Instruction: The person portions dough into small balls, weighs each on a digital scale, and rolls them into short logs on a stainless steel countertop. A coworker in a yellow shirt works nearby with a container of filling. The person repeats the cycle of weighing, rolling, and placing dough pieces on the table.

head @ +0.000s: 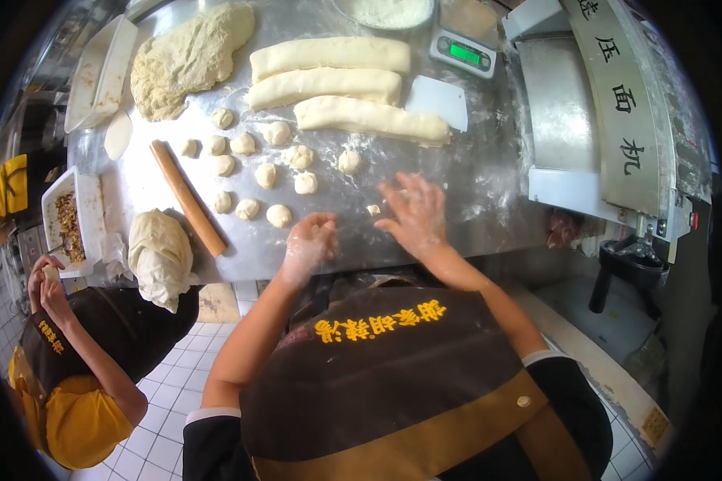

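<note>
My left hand [313, 243] is curled near the front edge of the steel table [487, 222], with something pale, perhaps dough, partly showing between its fingers. To the right, my right hand [418, 210] is spread low over the table, its fingers apart and a little blurred. A small scrap of dough [373, 210] lies beside its thumb; something pale under the fingers is mostly hidden. Several dough balls [278, 216] are scattered left of and beyond my hands. Three thick dough logs [331, 57] lie farther back, beside a white scraper [438, 99].
A wooden rolling pin [188, 198], a cloth-like bundle [160, 255] and a filling tub [90, 216] are at left, near a co-worker's hands [48, 282]. Behind are a large dough mass [192, 60], a flour bowl [385, 12] and a digital scale [464, 54]. A dough-pressing machine [632, 114] stands right.
</note>
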A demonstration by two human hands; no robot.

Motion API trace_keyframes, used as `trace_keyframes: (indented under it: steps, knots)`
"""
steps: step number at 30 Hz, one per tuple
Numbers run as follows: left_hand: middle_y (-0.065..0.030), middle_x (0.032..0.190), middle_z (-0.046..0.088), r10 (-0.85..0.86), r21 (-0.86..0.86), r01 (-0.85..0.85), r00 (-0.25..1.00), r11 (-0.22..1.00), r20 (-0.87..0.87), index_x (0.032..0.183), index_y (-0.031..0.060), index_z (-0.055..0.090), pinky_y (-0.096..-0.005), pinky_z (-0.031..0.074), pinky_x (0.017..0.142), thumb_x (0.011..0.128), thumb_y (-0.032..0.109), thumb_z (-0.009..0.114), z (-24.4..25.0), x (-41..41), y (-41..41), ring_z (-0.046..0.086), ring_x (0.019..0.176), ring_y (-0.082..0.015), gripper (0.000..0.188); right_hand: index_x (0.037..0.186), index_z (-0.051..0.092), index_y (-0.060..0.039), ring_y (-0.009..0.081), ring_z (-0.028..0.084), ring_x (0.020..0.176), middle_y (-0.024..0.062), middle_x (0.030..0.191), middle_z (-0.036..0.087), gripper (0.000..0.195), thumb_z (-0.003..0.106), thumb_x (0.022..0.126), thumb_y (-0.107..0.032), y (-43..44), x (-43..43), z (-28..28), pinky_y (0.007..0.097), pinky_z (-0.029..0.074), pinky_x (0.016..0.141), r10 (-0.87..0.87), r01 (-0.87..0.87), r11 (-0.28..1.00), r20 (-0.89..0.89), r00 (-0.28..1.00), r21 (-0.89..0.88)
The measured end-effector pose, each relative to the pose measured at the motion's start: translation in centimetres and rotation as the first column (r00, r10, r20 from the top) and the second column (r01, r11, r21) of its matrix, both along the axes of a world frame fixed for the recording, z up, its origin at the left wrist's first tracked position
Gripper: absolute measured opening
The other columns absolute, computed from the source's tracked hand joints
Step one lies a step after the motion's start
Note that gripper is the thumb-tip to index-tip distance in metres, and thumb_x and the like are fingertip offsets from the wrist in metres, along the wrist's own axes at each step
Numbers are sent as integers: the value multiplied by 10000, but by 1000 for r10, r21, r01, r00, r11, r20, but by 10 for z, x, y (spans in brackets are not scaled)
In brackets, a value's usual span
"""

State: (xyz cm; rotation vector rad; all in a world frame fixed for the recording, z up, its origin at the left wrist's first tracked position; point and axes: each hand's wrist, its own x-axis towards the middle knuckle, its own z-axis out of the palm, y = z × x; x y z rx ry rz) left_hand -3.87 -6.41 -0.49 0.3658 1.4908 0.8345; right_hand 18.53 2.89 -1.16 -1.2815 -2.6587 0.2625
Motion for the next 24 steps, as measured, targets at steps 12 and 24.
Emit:
trace_keyframes:
  steps: [12, 24]
  knots:
    - [-208, 1092, 604, 66, 360, 740, 395, 568, -916, 1208, -8, 573, -426, 534, 756, 934, 91, 660, -16, 13, 12, 626, 915, -362, 304, 1089, 707, -82, 288, 630, 974, 113, 1081, 655, 228, 741, 875, -154, 14, 26, -16, 388, 528, 863, -335, 231, 922, -344, 877, -310]
    - [-207, 1114, 655, 216, 471, 502, 483, 726, -848, 1273, 29, 583, -409, 567, 701, 925, 16, 620, -14, -4, -21, 694, 842, -362, 349, 1194, 682, -74, 358, 592, 1111, 127, 1220, 634, 323, 570, 898, -11, 10, -25, -31, 425, 515, 951, 108, -120, 993, -302, 947, -20]
